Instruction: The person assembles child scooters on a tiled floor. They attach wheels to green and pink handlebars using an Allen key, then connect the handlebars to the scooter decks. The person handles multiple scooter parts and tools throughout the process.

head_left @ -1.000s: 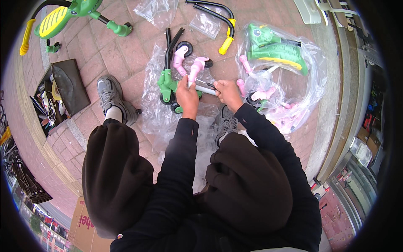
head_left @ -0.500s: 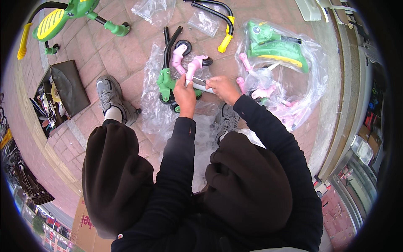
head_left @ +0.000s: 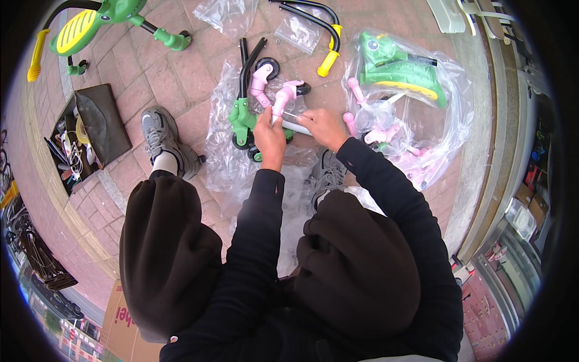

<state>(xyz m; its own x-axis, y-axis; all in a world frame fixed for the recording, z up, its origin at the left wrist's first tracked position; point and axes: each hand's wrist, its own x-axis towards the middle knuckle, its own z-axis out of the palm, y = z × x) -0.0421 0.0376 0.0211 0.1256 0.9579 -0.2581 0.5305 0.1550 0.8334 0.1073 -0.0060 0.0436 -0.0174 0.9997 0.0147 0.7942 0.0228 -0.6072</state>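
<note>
My left hand (head_left: 269, 137) is closed round the joint of a pink wheel fork (head_left: 283, 98) and a white tube (head_left: 298, 127). A black wheel (head_left: 303, 89) sits at the fork's far end. My right hand (head_left: 324, 128) pinches a thin metal tool (head_left: 292, 114), whose tip points at the pink fork; its exact kind is too small to tell. A second pink fork with a black wheel (head_left: 267, 68) stands just beyond my left hand. Beside that hand lies a green wheel bracket (head_left: 240, 117) with black tubes (head_left: 243, 72) rising from it.
Clear plastic wrap (head_left: 223, 154) lies under the parts. At right, a bag (head_left: 449, 120) holds a green animal-shaped seat (head_left: 401, 78) and pink pieces. Black handlebars with a yellow grip (head_left: 329, 63) lie ahead. A tool case (head_left: 102, 123) and a green-yellow ride-on toy (head_left: 78, 33) are at left.
The whole view has shifted slightly. My left hand keeps its hold on the pink fork and tube; my right fingers have turned a little around the tool.
</note>
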